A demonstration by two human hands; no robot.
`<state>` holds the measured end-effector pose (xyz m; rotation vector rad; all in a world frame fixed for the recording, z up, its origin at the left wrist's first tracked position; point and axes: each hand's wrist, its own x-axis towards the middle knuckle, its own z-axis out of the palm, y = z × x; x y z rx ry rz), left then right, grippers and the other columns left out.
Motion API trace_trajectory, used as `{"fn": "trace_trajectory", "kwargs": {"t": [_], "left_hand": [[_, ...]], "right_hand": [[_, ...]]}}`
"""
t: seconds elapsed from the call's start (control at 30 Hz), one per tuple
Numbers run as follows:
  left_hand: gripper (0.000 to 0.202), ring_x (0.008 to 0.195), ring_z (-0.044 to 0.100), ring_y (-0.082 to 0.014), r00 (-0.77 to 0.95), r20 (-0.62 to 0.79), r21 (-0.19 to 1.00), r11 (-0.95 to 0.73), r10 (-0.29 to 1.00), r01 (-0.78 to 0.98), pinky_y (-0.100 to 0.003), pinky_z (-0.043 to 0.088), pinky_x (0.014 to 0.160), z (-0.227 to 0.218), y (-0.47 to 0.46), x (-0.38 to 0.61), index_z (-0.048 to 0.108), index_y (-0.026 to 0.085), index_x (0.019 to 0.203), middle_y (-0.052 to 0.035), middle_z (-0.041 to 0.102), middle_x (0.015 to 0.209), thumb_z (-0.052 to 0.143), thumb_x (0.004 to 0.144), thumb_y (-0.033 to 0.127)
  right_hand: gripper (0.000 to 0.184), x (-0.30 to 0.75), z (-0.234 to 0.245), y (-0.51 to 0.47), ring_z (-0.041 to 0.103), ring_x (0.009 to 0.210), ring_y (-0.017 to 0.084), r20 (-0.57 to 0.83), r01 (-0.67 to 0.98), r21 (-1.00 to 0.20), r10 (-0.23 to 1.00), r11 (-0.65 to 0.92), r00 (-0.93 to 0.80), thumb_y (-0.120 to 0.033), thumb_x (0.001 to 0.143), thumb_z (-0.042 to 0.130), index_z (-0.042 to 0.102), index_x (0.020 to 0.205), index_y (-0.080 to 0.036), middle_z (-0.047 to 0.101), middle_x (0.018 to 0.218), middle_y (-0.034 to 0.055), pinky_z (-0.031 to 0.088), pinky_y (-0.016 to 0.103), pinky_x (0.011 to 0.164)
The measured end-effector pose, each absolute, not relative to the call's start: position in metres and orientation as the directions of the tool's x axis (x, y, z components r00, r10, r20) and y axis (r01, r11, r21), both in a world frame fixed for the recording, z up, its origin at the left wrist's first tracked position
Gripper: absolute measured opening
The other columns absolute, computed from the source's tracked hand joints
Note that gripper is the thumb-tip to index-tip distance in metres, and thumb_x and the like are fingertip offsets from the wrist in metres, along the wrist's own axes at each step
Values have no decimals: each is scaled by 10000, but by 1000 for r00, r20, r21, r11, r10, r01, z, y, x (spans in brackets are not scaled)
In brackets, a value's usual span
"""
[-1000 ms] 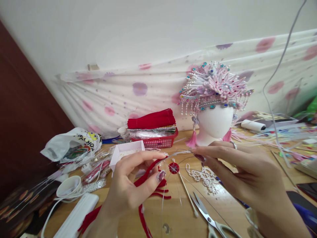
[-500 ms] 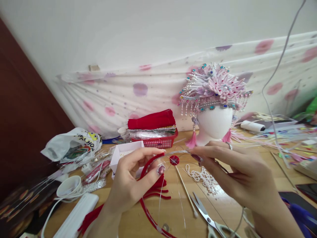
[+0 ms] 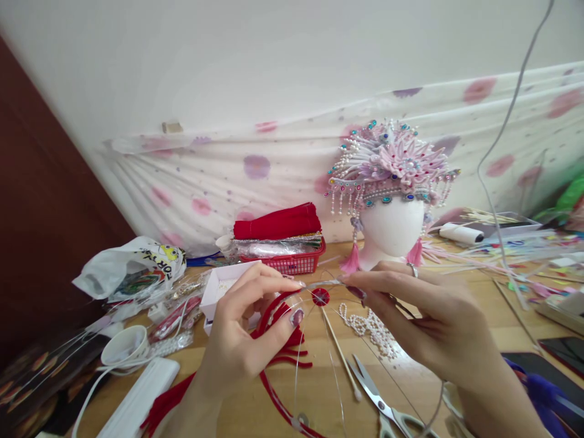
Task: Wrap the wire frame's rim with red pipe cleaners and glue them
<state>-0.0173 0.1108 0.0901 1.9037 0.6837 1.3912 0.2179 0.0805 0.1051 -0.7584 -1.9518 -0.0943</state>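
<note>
My left hand [image 3: 249, 322] pinches a thin red fuzzy-edged hoop [image 3: 274, 398] between thumb and fingertips; the hoop curves down below the hand. From those fingertips a silvery-grey strip [image 3: 322, 283] runs across to my right hand [image 3: 420, 316], whose thumb and forefinger are closed on its other end. A thin dark item shows between the right hand's lower fingers, too hidden to name. Behind the strip appears a small red disc [image 3: 320, 297] with thin wires around it. Under the right hand are scissors [image 3: 379, 401] with open blades, a cotton-tipped stick [image 3: 340, 350] and strings of white beads [image 3: 374, 328].
A foam head [image 3: 392, 225] wears a pink beaded headdress [image 3: 406, 161]. Farther back stands a red basket [image 3: 292, 264] with red strips on top. A white box [image 3: 216, 289], a white cup [image 3: 125, 345] and a power strip [image 3: 141, 395] lie leftward. A hanging cable [image 3: 497, 146] crosses the right.
The view has shifted slightly. My left fingers have moved a little along the red hoop's end. Both hands keep their pinches, and the strip stays stretched between them.
</note>
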Motion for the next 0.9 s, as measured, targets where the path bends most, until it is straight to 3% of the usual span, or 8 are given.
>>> {"fn": "trace_trajectory", "kwargs": {"t": [0.2,0.4,0.57,0.8,0.9], "left_hand": [[256,886,573,-164,256,638,733,-675,727,90,-264,435,681,87,108,-16,775,354,1020,-13,561,962,667,856,189],[440,863,527,-151,240,674,682,-714,698,160,-283,454,739,91,116,-29,727,421,1211,-18,557,1121,706,851,170],[275,1068,557,-223,223,718,647,-751,659,135,-331,456,870,94,120,-35,799,399,1068,-31,610,1090,727,861,233],[274,1121,584,-258,315,674,663,-735,669,142,-397,485,959,96,112,-31,785,381,1136,-63,626,1198,702,899,269],[291,1186,573,-264,231,710,666,-741,666,90,-414,480,1022,96,113,-26,773,365,1168,-64,631,1242,710,897,281]], "right_hand": [[308,217,105,78,646,736,83,828,548,-248,468,799,-308,3,922,581,660,1115,-224,689,822,-31,466,187,642],[302,218,106,77,652,725,81,834,555,-245,465,795,-298,-7,927,576,666,1115,-226,703,828,-29,470,188,637],[282,217,107,77,666,710,94,838,577,-251,473,777,-272,-18,921,586,680,1091,-222,723,829,-18,474,200,616],[277,217,107,75,668,622,112,843,613,-279,494,739,-212,-47,896,610,706,1061,-248,750,814,-16,502,224,592],[268,218,105,76,665,604,120,849,629,-291,498,721,-178,-61,888,631,720,1049,-257,758,801,-13,492,234,568]]}}
